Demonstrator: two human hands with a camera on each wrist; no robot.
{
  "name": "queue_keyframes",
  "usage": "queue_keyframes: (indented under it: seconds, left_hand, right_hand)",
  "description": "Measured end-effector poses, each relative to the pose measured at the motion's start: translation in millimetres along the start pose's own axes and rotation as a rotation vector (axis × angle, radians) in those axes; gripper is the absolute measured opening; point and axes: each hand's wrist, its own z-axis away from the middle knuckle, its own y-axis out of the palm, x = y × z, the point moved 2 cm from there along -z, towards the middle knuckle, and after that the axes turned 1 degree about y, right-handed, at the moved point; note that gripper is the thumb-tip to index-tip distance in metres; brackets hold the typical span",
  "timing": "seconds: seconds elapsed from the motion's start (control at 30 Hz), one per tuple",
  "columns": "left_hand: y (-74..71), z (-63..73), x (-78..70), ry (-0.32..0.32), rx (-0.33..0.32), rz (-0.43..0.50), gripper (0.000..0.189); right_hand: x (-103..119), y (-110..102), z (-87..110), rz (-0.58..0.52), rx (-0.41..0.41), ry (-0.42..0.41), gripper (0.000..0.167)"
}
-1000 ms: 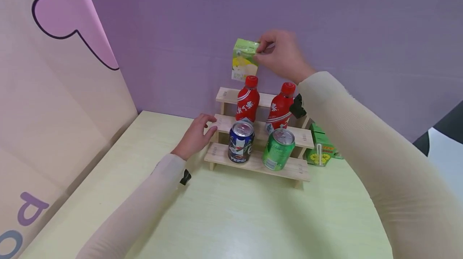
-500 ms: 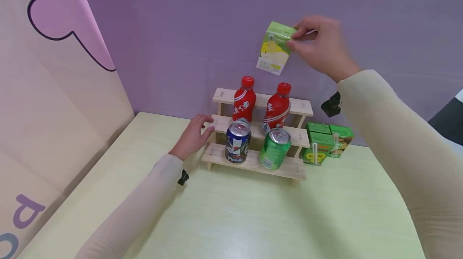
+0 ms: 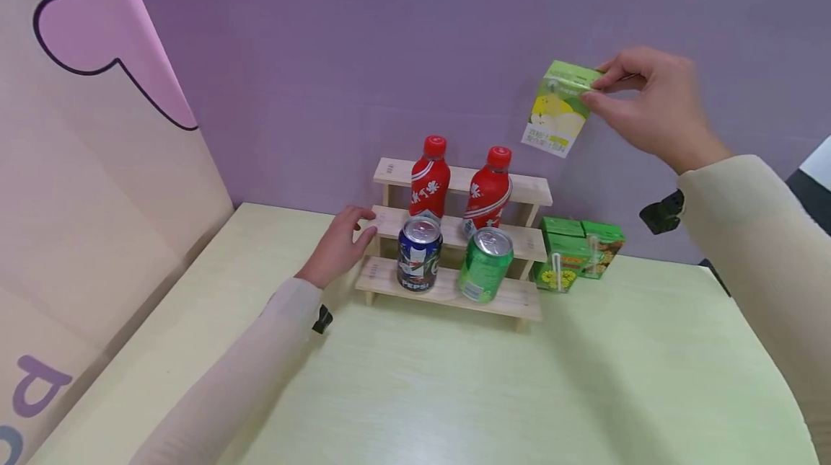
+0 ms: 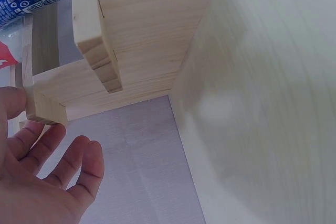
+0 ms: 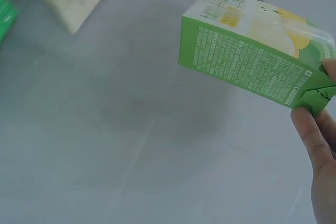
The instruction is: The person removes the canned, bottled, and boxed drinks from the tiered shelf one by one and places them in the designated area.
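Note:
My right hand (image 3: 656,101) pinches a green-and-white juice box (image 3: 558,110) by its top corner, up in front of the purple backdrop. The right wrist view shows the juice box (image 5: 252,51) with its printed side panel, thumb and fingers at its end. At the left end of a three-step wooden display stand (image 3: 526,241), my left hand (image 3: 337,245) holds the middle step's edge. In the left wrist view its thumb lies on one side of the board end (image 4: 44,106), the index and middle fingers on the other; the remaining two are loosely bent.
Two red bottles (image 3: 428,180) stand on the middle step. A Pepsi can (image 3: 418,259) and a green can (image 3: 485,270) stand on the lowest step. Green drink boxes (image 3: 561,245) sit beside the stand's right end. A purple backdrop (image 3: 311,76) rises behind the table (image 3: 415,378).
My right hand has carried the juice box rightward, from above the stand's back to above the green boxes' side, first rising, then dropping a little. The left hand stays at the stand.

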Motion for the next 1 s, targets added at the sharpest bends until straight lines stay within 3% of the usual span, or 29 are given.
queue_keyframes:
  seconds: [0.2,0.53,0.83,1.0]
  left_hand:
    - [-3.5,1.2,2.4,0.007,-0.008,0.003,0.028]
    - [-6.0,2.8,1.5,0.001,0.001,-0.005,0.029]
    - [-5.4,1.9,3.0,-0.048,0.020,-0.012,0.031]
    - [-5.1,2.4,1.1,-0.063,0.028,-0.007,0.031]
  right_hand:
    - [-27.0,-6.1,15.5,0.049,0.076,0.018,0.019]
    - [-80.1,-13.4,66.7,0.151,0.179,0.088,0.017]
    - [-119.7,-10.8,106.5,0.233,0.213,0.187,0.017]
    - [-140.7,-4.8,123.9,0.208,0.229,0.224,0.011]
